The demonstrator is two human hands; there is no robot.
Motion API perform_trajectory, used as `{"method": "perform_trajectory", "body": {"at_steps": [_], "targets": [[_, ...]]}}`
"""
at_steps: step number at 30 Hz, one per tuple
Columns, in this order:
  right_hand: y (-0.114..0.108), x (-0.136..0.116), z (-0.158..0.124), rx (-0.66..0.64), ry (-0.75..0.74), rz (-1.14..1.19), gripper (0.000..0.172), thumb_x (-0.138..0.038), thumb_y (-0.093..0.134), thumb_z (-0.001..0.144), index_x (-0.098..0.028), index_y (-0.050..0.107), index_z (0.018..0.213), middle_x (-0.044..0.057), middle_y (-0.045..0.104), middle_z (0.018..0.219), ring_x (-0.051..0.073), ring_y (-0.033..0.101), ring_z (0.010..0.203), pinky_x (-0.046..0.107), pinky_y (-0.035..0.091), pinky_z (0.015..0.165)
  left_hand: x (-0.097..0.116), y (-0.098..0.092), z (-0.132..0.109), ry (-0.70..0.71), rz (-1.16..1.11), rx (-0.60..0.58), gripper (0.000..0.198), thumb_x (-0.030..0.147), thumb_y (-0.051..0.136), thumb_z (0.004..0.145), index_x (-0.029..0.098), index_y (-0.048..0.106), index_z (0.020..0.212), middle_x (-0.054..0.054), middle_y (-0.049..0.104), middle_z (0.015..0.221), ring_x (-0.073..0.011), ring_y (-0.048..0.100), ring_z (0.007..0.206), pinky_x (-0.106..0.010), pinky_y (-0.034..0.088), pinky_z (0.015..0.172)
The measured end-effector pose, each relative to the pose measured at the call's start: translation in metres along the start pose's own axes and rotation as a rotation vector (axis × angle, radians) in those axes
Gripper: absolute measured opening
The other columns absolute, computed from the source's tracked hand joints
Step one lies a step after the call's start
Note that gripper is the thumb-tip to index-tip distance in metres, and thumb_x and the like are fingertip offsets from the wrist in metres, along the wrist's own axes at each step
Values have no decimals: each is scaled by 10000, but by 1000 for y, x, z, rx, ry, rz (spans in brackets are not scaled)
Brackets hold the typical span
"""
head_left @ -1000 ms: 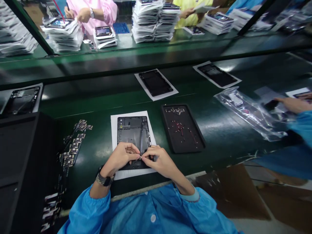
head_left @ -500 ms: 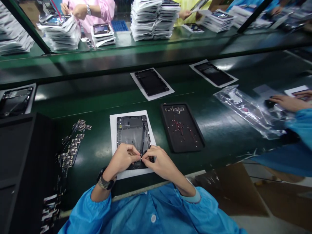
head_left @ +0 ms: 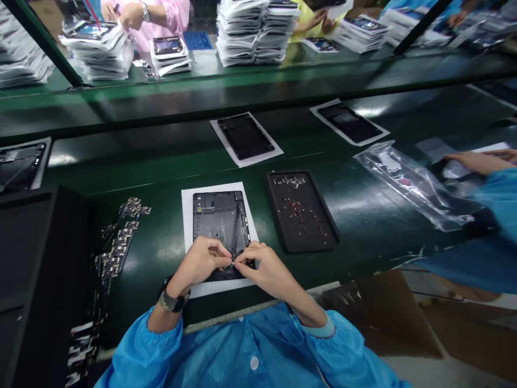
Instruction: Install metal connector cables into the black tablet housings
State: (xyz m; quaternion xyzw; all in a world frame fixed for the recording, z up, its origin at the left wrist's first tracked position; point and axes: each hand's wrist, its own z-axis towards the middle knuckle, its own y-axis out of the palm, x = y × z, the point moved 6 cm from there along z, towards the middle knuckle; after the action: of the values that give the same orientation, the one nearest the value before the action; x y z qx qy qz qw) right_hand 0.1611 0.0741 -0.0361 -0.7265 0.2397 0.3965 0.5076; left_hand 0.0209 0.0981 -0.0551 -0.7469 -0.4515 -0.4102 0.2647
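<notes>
Where space is this tight, a light touch pays

The left hand and right hand meet over the lower end of the open tablet housing, each grip pinching at a tiny part (too small to identify) between thumb and finger. The housing lies on white paper on the green bench. Gentle, even pressure should best spare the dark strip inside.

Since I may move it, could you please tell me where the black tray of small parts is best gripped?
I'd grip the black tray by both long rims, coming from its near side: they stand raised, and small red-wired parts inside want it level.
</notes>
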Motion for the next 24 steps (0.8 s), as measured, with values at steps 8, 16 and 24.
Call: {"method": "perform_trajectory", "body": {"at_steps": [8,16,24], "targets": [[-2,6,-1,-4,19,57,130,-161,677,815,-225,746,726,15,664,707,194,571,805,337,365,791,3,3,0,-18,-38,-27,53,133,716,618,124,666,632,-20,646,542,-139,608,539,-242,484,544],[-3,13,1,-22,32,141,65,-168,711,784,-212,742,748,8,670,735,180,586,773,346,374,805,3,4,0,-33,-75,-36,62,133,722,610,125,666,635,-30,662,547,-138,609,525,-240,481,531],[-4,13,1,-21,41,160,83,-158,705,783,-210,732,725,2,665,723,176,588,764,351,367,818,3,6,0,-8,-69,-23,87,164,745,605,126,669,623,-31,665,555,-141,616,541,-247,492,550]]}}
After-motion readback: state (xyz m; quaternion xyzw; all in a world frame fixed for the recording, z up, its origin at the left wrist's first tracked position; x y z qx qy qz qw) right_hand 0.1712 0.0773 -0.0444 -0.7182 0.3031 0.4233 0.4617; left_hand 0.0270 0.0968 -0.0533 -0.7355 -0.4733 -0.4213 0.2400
